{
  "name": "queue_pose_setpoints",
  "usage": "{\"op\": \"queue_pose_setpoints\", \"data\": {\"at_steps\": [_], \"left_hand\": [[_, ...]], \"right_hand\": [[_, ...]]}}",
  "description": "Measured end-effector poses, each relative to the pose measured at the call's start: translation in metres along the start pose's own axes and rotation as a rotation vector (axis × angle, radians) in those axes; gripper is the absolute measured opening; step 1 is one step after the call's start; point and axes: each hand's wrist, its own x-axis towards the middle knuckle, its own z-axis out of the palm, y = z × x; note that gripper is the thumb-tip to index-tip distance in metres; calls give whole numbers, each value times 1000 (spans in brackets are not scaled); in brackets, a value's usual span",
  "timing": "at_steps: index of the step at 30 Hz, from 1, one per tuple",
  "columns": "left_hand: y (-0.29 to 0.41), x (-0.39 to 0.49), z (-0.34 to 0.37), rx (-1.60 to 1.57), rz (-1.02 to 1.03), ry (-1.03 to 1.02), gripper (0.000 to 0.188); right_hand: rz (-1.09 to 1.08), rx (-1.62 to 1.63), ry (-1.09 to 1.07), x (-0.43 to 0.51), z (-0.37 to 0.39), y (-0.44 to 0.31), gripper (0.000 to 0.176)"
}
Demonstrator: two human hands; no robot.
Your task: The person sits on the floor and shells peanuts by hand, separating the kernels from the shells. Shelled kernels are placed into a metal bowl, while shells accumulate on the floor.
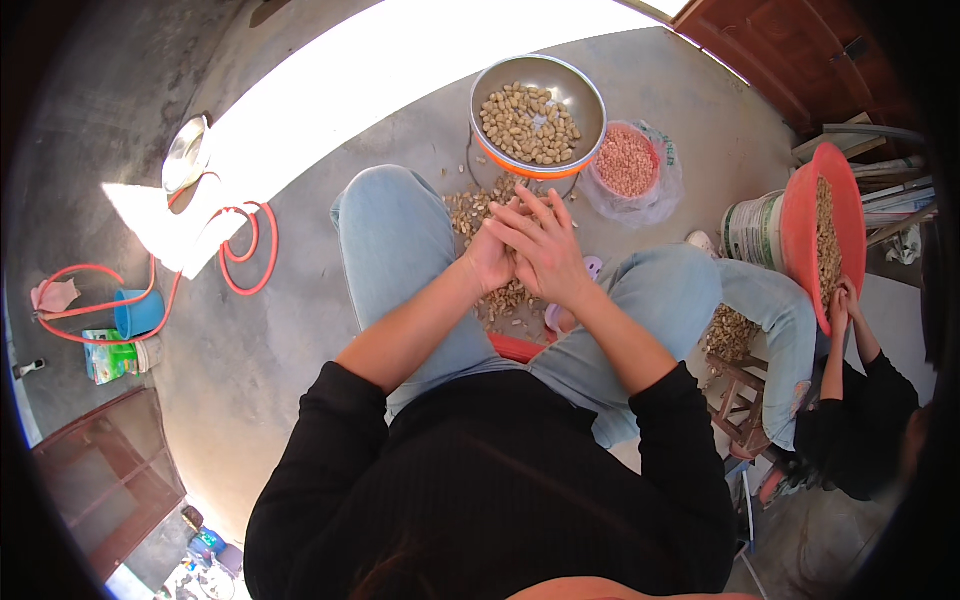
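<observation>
My left hand (pixel 489 257) and my right hand (pixel 551 259) are pressed together between my knees, right over left, with the right fingers spread. Whatever lies between the palms is hidden. Beneath them, peanut shells (pixel 506 302) litter the concrete floor. Just beyond my fingertips, a metal bowl (pixel 583 94) with an orange underside contains unshelled peanuts (pixel 525 124). To its right, shelled pink peanut kernels (pixel 626 161) fill a small pink basin set in a clear plastic bag (pixel 649 212).
A co-worker's hands (pixel 841 304) are at a tilted red basin (pixel 844 187) of peanuts, against a white bucket (pixel 754 229). A wooden stool (pixel 742 412) stands on the right. Leftward are a red hose (pixel 274 259), a blue bucket (pixel 141 313) and a metal basin (pixel 186 154).
</observation>
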Motion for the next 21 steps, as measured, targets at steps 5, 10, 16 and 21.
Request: {"op": "queue_pose_setpoints", "data": {"at_steps": [5,10,16,21], "left_hand": [[-2,1,0,36,11,97,44],[-3,10,-8,-31,28,126,54],[-1,9,-8,29,4,129,57],[-5,12,-23,385,-55,227,43]], "right_hand": [[118,115,13,-5,1,8,48],[537,312,162,-9,-2,34,38],[466,238,-8,-18,-2,49,24],[617,445,-15,-22,6,52,23]]}}
